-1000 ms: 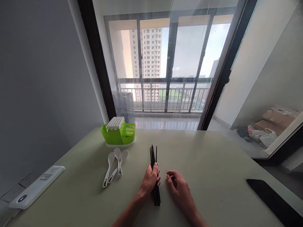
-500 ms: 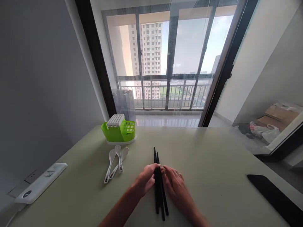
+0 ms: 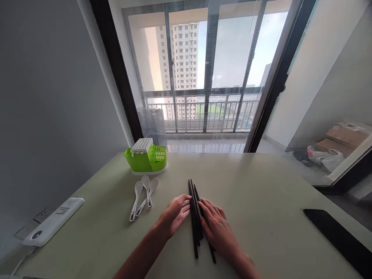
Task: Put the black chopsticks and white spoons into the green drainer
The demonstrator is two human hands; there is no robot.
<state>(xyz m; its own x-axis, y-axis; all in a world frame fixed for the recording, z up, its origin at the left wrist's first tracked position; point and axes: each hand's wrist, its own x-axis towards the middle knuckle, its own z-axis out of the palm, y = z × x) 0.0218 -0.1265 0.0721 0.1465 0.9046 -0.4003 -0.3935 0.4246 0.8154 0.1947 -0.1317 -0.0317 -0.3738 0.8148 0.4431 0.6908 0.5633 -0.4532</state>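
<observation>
A loose bundle of black chopsticks (image 3: 195,221) lies lengthwise on the table in front of me, its thin tips pointing away and its ends slightly fanned. My left hand (image 3: 176,215) is at the bundle's left side, thumb tip against the sticks and fingers stretched out, palm turned toward them. From the right, my right hand (image 3: 216,223) lies over the edge of the bundle with fingers extended. One chopstick runs partly hidden under that hand and comes out below it, angled away from the others.
Left of the chopsticks lie three white spoons (image 3: 145,195) with patterned handles. Behind them stands a green utensil holder (image 3: 142,162) with a white slotted top. A white power strip (image 3: 55,223) is at the left edge, a black flat object (image 3: 334,236) at the right. Beyond is a window.
The chopsticks have fanned out, one moving right with my right hand. My left hand has loosened, its fingers now straighter and beside the bundle. The view has tilted slightly.
</observation>
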